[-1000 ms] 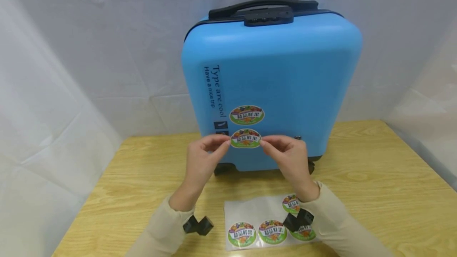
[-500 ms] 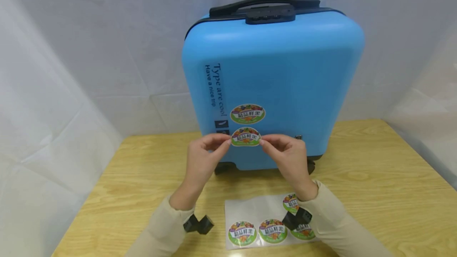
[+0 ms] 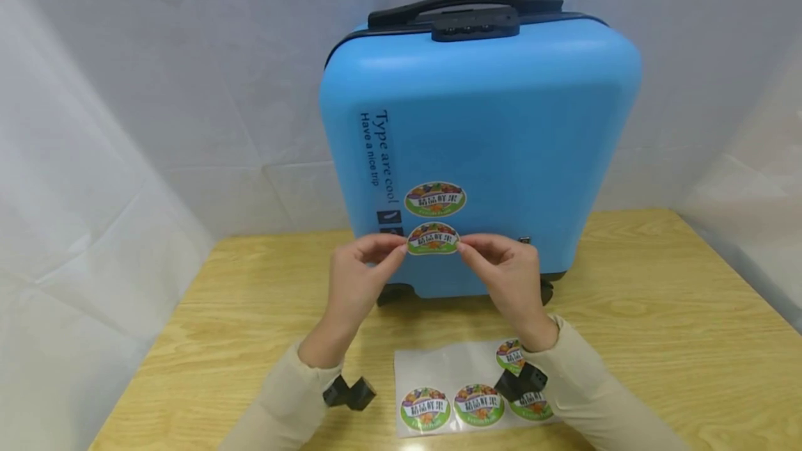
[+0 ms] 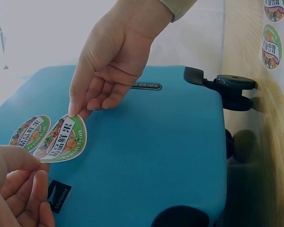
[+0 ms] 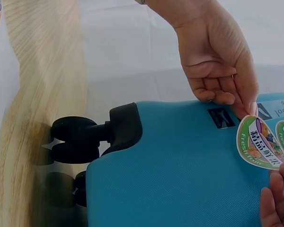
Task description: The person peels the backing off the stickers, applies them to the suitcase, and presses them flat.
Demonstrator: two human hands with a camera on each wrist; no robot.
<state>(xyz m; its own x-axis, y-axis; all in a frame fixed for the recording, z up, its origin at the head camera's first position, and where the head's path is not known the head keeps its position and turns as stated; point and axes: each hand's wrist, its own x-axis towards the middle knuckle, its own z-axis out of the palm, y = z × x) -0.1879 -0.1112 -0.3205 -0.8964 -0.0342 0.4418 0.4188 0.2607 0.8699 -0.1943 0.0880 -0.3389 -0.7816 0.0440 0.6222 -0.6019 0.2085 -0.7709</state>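
Between both hands a round fruit sticker (image 3: 432, 239) is stretched in front of a blue suitcase (image 3: 501, 145). My left hand (image 3: 360, 273) pinches its left edge between thumb and forefinger; my right hand (image 3: 507, 273) pinches the right edge the same way. In the left wrist view the held sticker (image 4: 64, 140) bows slightly, close over the suitcase face. Just above it, a matching sticker (image 3: 435, 199) lies flat on the suitcase, beside the printed lettering (image 3: 382, 159). The other fingers of both hands are curled loosely below the sticker.
On the wooden table (image 3: 250, 339) in front of the suitcase lies a white backing sheet (image 3: 438, 367) with several stickers, partly covered by the right sleeve (image 3: 589, 381). Black wheels (image 3: 391, 294) carry the upright suitcase. White cloth (image 3: 250, 89) hangs behind and at the sides.
The head view has shifted very slightly. Both hands keep their pinch on the sticker, which bows a little more along its lower edge.
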